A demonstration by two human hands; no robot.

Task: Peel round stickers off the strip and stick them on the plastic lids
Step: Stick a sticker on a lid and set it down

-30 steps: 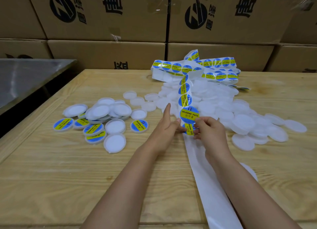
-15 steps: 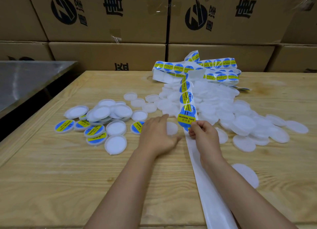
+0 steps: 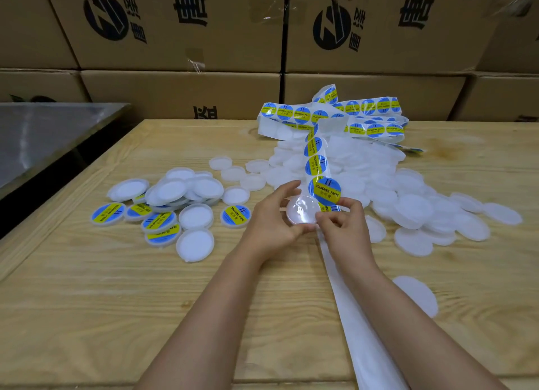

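Cardboard boxes (image 3: 180,92), at least six of them, are stacked in two rows behind the wooden table (image 3: 87,302). On the left a steel table (image 3: 43,135) stands across a dark gap from the wooden table's left edge. The near left of the wood is bare right up to the front edge.

The heap of plain plastic lids (image 3: 414,208) right of centre has too many to count. One stray lid (image 3: 417,296) lies beside the right forearm. The smaller left cluster shows five labelled lids (image 3: 159,221) plainly, mixed in with white ones.

There is a single sticker strip (image 3: 316,165). Its long axis runs from a tangle at the far side straight toward the person, and the bare backing (image 3: 350,302) carries on to the near edge.

The left hand (image 3: 274,223) grips one clear lid (image 3: 302,214) between curled fingers and thumb, just above the table centre. The right hand (image 3: 341,226) pinches the lower edge of the nearest round sticker (image 3: 326,191), which stands tilted over the lid's far right rim.
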